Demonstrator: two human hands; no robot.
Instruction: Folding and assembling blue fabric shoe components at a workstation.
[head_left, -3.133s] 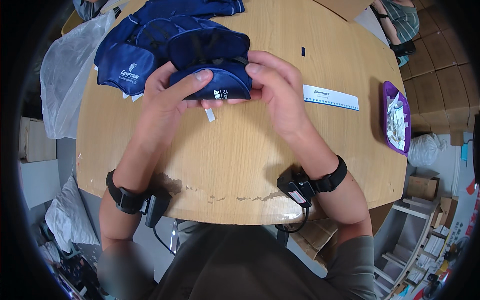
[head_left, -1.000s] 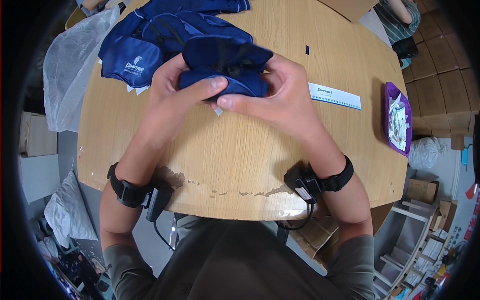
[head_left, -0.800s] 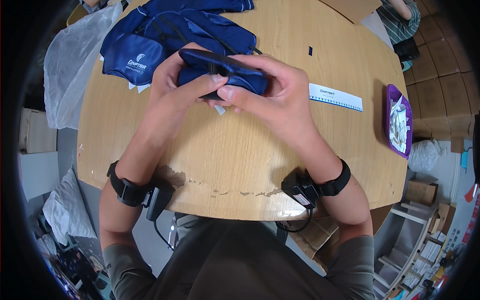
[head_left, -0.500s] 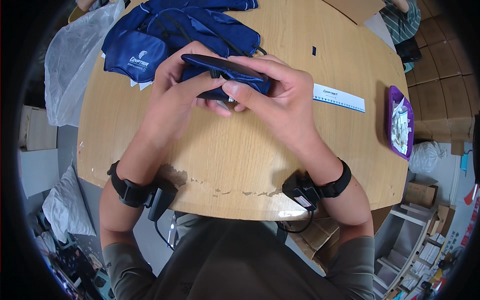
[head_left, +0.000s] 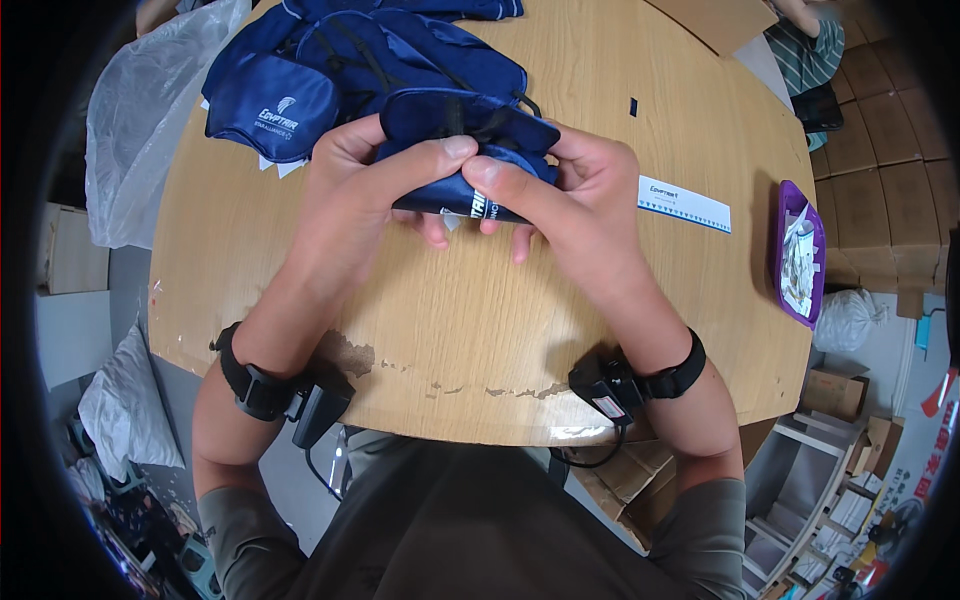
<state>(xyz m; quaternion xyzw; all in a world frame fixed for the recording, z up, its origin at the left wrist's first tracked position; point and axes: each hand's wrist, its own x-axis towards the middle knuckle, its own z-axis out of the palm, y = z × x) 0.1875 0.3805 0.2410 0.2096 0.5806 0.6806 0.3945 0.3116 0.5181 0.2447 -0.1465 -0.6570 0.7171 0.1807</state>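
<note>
Between my two hands, above the far half of the table, is a dark blue satin eye mask (head_left: 465, 108), bent over with its black strap on the inner side. My left hand (head_left: 360, 190) grips its left end, thumb on top and fingers underneath. The right end is gripped by my right hand (head_left: 585, 195) in the same way, and both thumb tips nearly meet at the middle fold. White print shows on the lower flap, with a small whitish tag (head_left: 452, 221) below it. Just beyond lies a pile of similar blue masks (head_left: 425, 60) with black straps.
A printed white paper strip (head_left: 685, 205) lies right of my hands. Farther right, a purple tray (head_left: 781, 215) holds paper scraps. A small dark piece (head_left: 633, 107) and a cardboard box (head_left: 712, 18) are at the far side, near another person's striped sleeve (head_left: 808, 55). Clear plastic bag (head_left: 145, 130) hangs left.
The mask has been tilted and opened toward me, so its inner side and the printed flap now show. My thumbs have come together at its middle.
</note>
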